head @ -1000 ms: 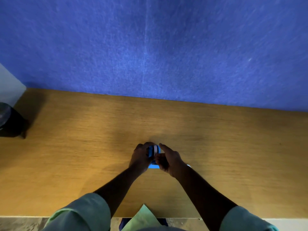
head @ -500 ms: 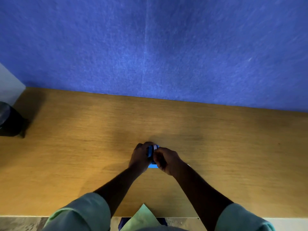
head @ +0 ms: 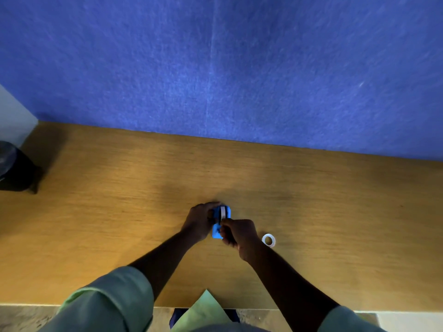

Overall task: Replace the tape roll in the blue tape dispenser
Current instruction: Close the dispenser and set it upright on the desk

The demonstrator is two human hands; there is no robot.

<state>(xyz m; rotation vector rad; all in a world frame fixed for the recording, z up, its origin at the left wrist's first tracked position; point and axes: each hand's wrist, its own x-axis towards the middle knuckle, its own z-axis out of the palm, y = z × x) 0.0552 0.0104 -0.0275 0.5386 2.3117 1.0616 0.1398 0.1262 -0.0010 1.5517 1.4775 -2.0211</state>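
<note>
A small blue tape dispenser (head: 217, 230) stands on the wooden desk (head: 119, 212), with a white tape roll (head: 223, 212) seated in its top. My left hand (head: 200, 220) grips the dispenser's left side. My right hand (head: 238, 232) is closed over its near right end, fingertips pinched just below the roll; what they pinch is hidden. A small white ring, an empty tape core (head: 268, 240), lies flat on the desk just right of my right wrist.
A blue felt partition (head: 239, 68) rises along the desk's far edge. A dark round object (head: 12, 168) sits at the far left edge. The desk's near edge (head: 239, 307) runs below my forearms.
My right hand slid back toward me along the dispenser, uncovering the white roll on top and the white core on the desk. My left hand kept its grip.
</note>
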